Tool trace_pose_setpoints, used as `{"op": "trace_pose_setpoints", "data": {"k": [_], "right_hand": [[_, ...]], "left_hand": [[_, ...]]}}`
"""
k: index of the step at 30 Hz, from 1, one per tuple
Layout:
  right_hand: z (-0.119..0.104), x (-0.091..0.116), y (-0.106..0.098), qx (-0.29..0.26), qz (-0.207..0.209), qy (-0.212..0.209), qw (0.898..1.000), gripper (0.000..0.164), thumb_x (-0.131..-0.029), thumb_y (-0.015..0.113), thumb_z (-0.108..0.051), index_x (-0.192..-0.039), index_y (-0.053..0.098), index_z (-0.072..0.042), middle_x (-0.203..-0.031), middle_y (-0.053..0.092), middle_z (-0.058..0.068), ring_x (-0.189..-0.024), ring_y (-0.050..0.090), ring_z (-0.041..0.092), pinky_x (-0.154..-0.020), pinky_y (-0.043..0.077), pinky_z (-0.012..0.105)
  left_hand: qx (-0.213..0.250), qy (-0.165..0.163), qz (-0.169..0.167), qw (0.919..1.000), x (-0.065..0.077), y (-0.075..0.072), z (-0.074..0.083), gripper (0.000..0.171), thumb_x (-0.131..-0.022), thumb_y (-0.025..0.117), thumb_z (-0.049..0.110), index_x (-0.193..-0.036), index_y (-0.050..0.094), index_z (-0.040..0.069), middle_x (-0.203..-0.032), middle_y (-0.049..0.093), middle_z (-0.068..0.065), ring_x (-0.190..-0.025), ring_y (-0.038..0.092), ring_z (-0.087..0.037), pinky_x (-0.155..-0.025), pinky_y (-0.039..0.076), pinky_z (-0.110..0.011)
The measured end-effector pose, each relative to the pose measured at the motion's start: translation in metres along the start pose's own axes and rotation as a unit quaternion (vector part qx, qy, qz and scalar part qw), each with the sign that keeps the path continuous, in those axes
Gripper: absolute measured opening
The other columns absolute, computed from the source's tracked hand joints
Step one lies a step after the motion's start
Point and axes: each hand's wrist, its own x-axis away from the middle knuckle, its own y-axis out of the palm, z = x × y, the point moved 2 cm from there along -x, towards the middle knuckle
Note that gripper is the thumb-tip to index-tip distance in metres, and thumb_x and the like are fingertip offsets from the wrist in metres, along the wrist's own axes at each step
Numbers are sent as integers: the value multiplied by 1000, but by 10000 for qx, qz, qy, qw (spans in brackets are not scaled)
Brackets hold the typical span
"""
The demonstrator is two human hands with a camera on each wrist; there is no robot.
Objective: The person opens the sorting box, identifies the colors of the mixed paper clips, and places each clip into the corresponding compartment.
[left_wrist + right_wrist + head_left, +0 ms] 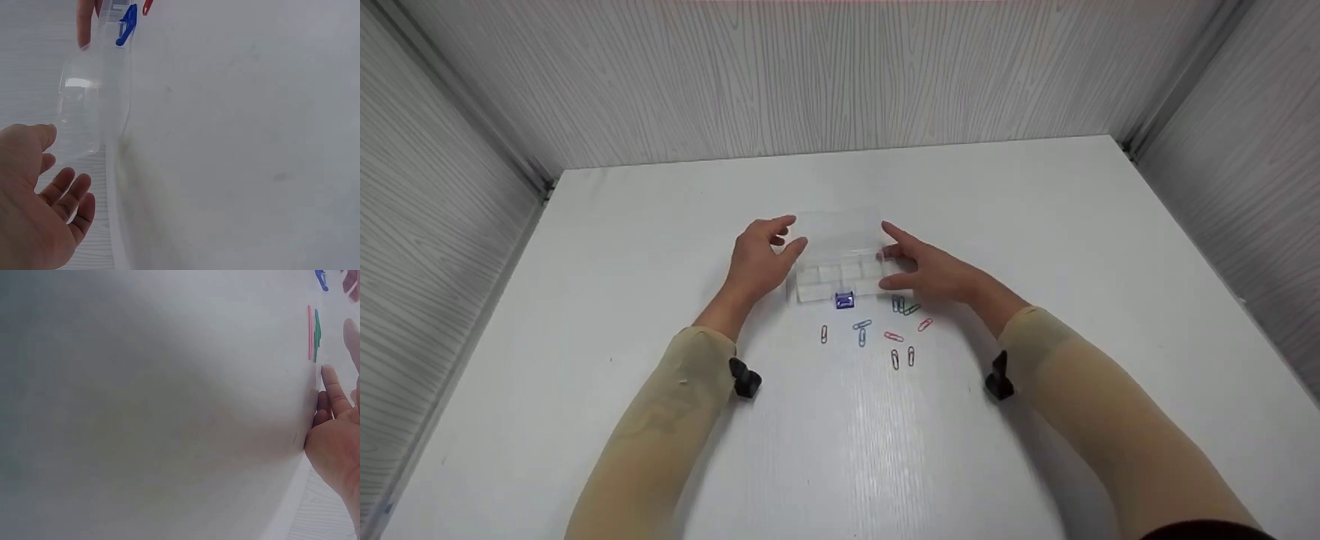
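A clear plastic compartment box (814, 293) lies on the table with its see-through lid (837, 229) raised at the back. A blue latch (844, 300) sits at the middle of its front edge. My left hand (761, 253) is at the box's left side, thumb and fingers spread apart and loosely bent. In the left wrist view, nothing is between the left hand's fingers (82, 212). On the other side, my right hand (934, 270) has its fingers extended, with the tips right at the box's right edge. The compartments look bare in the head view.
Several paper clips lie in front of the box, among them a red one (893, 337), a blue one (862, 337), a green one (912, 309) and a dark one (895, 359). The white table (825, 450) has grey wood-grain panels (840, 75) on three sides.
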Motion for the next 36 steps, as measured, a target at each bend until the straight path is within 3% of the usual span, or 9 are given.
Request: {"op": "trace_pose_setpoints", "data": {"k": [8, 18, 26, 36], "right_hand": [[0, 0, 0, -94, -18, 15, 10000, 105, -92, 82, -48, -170, 11, -47, -161, 47, -7, -159, 26, 18, -130, 12, 48], [1, -1, -3, -124, -60, 12, 9999, 104, -93, 82, -47, -170, 12, -46, -162, 45, -4, -159, 25, 17, -131, 12, 48], [1, 0, -3, -149, -52, 54, 9999, 103, -94, 81, -45, -170, 12, -45, -164, 44, -3, -160, 23, 21, -130, 12, 51], [0, -3, -2, -138, -65, 40, 9999, 104, -92, 82, -48, -170, 13, -44, -163, 45, -6, -159, 25, 17, -130, 12, 49]], "left_hand": [[-152, -458, -556, 9973, 3, 3, -7, 63, -106, 66, 38, -159, 49, 9, -143, 58, -14, -130, 53, -28, -113, 45, -43], [-700, -507, -1244, 9885, 4, 6, -3, 75, -106, 62, 46, -163, 40, 4, -145, 54, -19, -135, 50, -31, -122, 35, -45], [-808, -560, -1230, 9875, 12, 5, 2, 81, -103, 63, 52, -167, 35, 10, -146, 54, -17, -133, 50, -31, -122, 36, -46], [-440, -388, -1260, 9903, 30, 5, 1, 81, -100, 70, 49, -165, 39, 12, -131, 57, -14, -120, 51, -29, -110, 45, -45]]}}
